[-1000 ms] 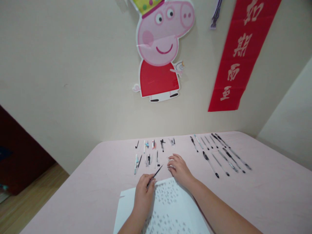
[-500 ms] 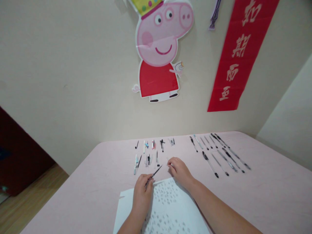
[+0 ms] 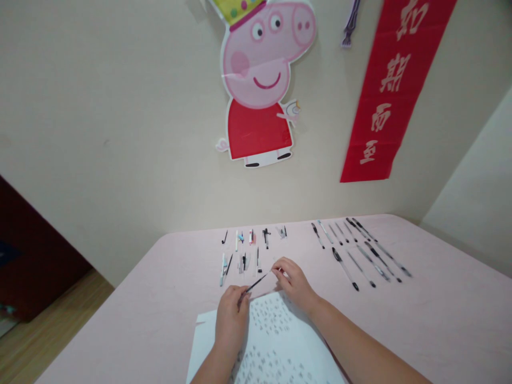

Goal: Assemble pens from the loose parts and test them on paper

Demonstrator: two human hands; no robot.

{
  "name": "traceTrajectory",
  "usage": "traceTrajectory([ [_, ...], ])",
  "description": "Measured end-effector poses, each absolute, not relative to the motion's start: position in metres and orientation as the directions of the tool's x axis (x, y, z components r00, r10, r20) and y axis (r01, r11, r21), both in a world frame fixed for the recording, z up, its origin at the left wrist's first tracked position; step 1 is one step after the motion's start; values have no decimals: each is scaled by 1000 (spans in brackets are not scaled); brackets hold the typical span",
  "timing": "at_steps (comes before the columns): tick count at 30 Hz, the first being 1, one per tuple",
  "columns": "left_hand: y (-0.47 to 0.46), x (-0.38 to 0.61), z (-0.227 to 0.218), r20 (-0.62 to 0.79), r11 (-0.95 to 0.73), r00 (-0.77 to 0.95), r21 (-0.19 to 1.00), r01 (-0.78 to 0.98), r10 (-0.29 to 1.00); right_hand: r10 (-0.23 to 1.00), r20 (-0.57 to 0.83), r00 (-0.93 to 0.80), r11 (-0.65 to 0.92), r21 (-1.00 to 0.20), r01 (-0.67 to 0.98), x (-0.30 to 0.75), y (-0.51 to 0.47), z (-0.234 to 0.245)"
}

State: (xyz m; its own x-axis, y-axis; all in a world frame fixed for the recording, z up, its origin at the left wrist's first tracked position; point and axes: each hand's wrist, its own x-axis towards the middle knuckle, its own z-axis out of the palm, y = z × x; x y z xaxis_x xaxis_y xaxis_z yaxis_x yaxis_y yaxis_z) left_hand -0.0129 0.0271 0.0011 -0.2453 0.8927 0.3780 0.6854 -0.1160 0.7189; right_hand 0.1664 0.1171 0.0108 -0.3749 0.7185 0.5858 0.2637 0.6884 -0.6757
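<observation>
In the head view, the left hand (image 3: 232, 313) curls closed around a slender dark pen refill (image 3: 255, 283), gripping well back, apparently to leave its tip free. The right hand (image 3: 295, 278) pinches thumb and finger together beside that tip, seemingly on a small pale piece (image 3: 271, 271), too tiny to identify. White handwritten paper (image 3: 208, 336) lies under the left wrist. Spaced-out black-and-clear plastic pens (image 3: 344, 269) lie rightward, probably kept apart for easy picking.

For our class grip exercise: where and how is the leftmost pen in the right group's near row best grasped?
Probably pinch the pen across its slim mid-barrel from the left, where the right hand is: it lies flat, slanted, with gaps either side.
</observation>
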Motion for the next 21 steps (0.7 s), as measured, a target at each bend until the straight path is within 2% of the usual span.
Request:
traceTrajectory([
  [16, 27, -13, -1, 372, -114, -246, 724, 681, 895, 695, 577, -428, 702, -674, 231, 165, 114, 13],
  [21, 27, -14, -2, 380, -124, -241, 722, 681, 893, 741, 520, -426, 643, -733, 223, 164, 112, 13],
])
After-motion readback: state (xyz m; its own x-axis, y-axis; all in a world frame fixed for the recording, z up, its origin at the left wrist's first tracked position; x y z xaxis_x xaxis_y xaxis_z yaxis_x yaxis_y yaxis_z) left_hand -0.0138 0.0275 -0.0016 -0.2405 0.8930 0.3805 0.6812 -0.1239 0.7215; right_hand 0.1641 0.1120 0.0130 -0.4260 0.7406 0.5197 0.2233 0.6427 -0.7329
